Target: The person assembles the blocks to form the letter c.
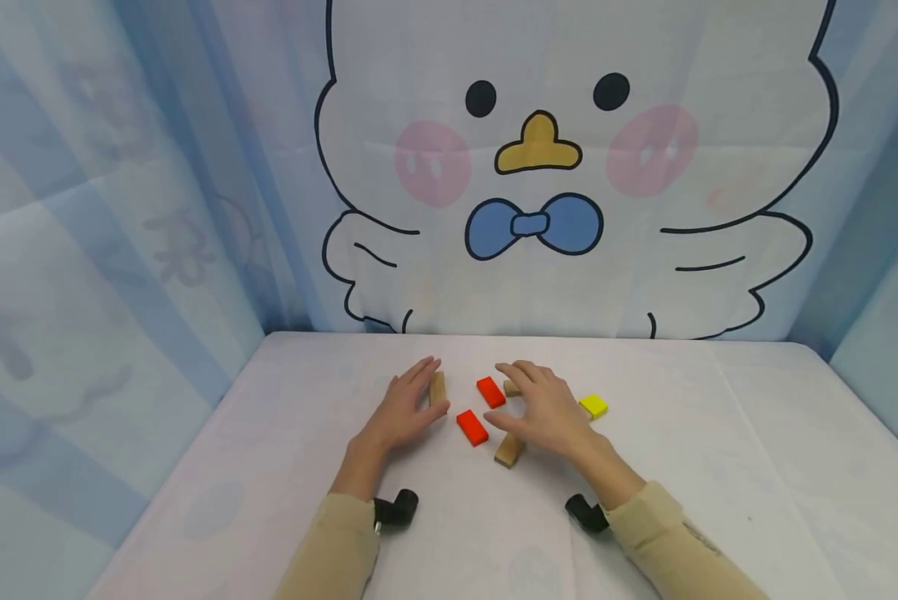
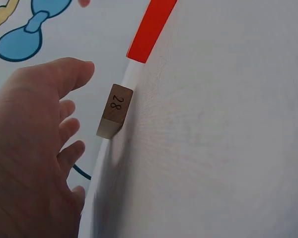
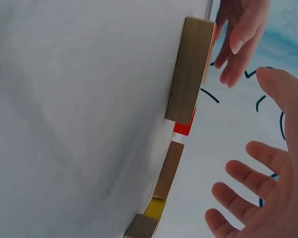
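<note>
Head view is showing the nearer red block (image 1: pixel 473 427) resting on the counter (image 1: pixel 268 483). Left of that block, the left hand (image 1: pixel 407 408) is curving relaxed fingers beside a wooden block (image 1: pixel 437 388), holding nothing. Right of it, the right hand (image 1: pixel 544 410) is spreading its fingers, gripping nothing. Just behind it, another red block (image 1: pixel 490 392) is lying; farther right, a yellow block (image 1: pixel 594 406).

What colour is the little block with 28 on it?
Wood brown; the block shows best in the left wrist view.

Wood block (image 2: pixel 114 111), L side of scene: one face reads no. "28". Dark digits, sideways in L wrist cam.
</note>
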Available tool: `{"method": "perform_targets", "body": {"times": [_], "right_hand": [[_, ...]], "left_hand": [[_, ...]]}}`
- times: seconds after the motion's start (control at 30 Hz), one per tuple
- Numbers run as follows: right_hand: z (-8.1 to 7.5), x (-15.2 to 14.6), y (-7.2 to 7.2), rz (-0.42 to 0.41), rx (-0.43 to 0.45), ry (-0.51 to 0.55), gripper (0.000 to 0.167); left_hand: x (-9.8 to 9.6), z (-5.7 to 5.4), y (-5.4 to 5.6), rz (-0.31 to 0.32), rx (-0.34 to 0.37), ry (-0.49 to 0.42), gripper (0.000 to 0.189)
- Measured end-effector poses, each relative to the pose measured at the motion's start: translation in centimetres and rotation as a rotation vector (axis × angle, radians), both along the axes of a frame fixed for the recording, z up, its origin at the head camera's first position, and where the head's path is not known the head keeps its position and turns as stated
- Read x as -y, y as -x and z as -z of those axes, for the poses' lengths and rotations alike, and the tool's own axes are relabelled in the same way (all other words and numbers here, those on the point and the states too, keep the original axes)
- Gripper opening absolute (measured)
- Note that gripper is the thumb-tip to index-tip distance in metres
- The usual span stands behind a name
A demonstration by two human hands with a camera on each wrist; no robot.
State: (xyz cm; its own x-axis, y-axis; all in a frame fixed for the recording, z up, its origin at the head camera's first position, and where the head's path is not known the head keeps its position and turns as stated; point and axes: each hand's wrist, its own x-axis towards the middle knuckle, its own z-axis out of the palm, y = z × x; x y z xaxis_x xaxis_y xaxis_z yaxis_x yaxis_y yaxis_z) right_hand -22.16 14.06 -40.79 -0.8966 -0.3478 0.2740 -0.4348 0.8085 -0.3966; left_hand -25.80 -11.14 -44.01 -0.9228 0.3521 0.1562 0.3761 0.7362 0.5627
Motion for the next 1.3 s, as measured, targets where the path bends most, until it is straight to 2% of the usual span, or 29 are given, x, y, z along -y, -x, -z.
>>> {"method": "perform_targets", "body": {"times": [0.37,0.63,0.83,1.03,1.3], "right_hand": [[-0.1,1.5,0.1,-0.053,0.082,-0.032,0.063],[0.1,2.3,0.1,-0.099,0.058,-0.084,0.057],[0.2,2.8,0.3,-0.104,0.096,-0.1,0.052],[0.4,3.1,0.4,-0.144,0.135,-0.101,0.049],[0.6,3.3,0.5,-0.191,0.127,-0.132,0.042]], "left_hand": [[0.3,0.3,0.2,0.008,0.028,-0.016,0.067],[0.7,0.7,0.6,0.046,0.024,-0.003,0.069],[0.7,0.8,0.9,0.048,0.025,0.017,0.07],[0.8,0.7,0.8,0.047,0.024,-0.004,0.065],[0.9,0.7,0.7,0.039,0.038,-0.039,0.056]]}}
